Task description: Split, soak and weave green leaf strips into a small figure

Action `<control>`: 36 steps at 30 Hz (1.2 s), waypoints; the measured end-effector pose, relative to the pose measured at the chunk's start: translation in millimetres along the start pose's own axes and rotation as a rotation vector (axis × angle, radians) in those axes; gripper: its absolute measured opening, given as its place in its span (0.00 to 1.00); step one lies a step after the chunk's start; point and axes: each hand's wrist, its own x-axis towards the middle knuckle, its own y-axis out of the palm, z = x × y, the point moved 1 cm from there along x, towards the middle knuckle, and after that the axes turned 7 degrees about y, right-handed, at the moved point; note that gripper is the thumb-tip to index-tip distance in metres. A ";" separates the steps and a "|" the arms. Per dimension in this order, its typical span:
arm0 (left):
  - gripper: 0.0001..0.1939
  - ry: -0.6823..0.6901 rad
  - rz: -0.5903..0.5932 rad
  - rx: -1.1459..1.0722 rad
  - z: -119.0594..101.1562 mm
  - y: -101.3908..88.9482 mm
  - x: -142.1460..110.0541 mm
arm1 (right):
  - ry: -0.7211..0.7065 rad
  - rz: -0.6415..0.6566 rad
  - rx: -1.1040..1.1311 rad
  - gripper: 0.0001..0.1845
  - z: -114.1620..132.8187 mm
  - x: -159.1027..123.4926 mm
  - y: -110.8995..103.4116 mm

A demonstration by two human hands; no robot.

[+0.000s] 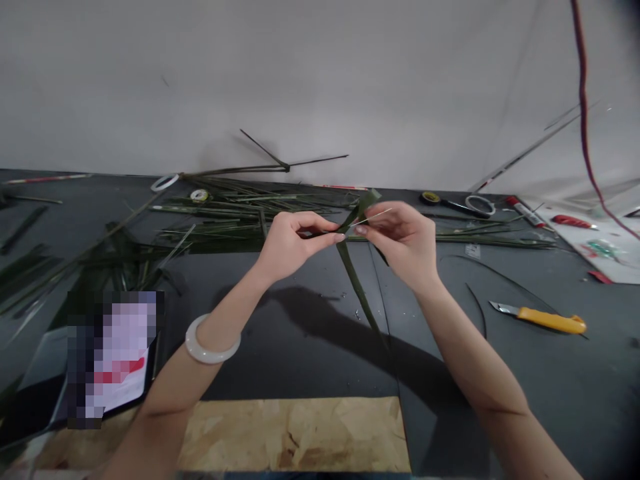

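Note:
Above the middle of the dark table, both hands work on one folded green leaf strip [361, 280]. Thumb and fingers of my left hand [295, 243] pinch its folded part from the left. On the other side, my right hand [407, 243] has its fingertips closed on the same strip. A thin pale sliver, perhaps a wire or a stiff fibre, crosses the fold by the right fingertips. One long end of the strip hangs down toward the table, and a shorter end sticks up. The fingers partly hide the fold.
Long green leaves [225, 207] lie piled along the back. A yellow utility knife [550, 320] with its blade out lies right. Left stands a tablet [125, 360]. Rolls of tape [199, 195], a red-handled tool [573, 221], a brown board [300, 433] and a hanging cord [583, 87] surround the workspace.

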 end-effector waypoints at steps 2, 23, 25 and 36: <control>0.09 -0.014 0.005 -0.013 -3.7 1.4 -1.5 | 0.003 -0.028 0.001 0.19 0.4 -2.7 1.8; 0.09 -0.096 -0.043 -0.006 -20.8 4.1 -10.0 | -0.116 -0.199 -0.089 0.14 7.6 -12.7 9.2; 0.09 -0.092 -0.057 -0.001 -20.9 4.9 -10.2 | -0.121 -0.220 -0.157 0.16 6.1 -14.4 11.1; 0.14 -0.026 -0.121 0.024 -24.5 5.7 -10.9 | -0.223 -0.205 -0.445 0.08 8.4 -19.7 17.6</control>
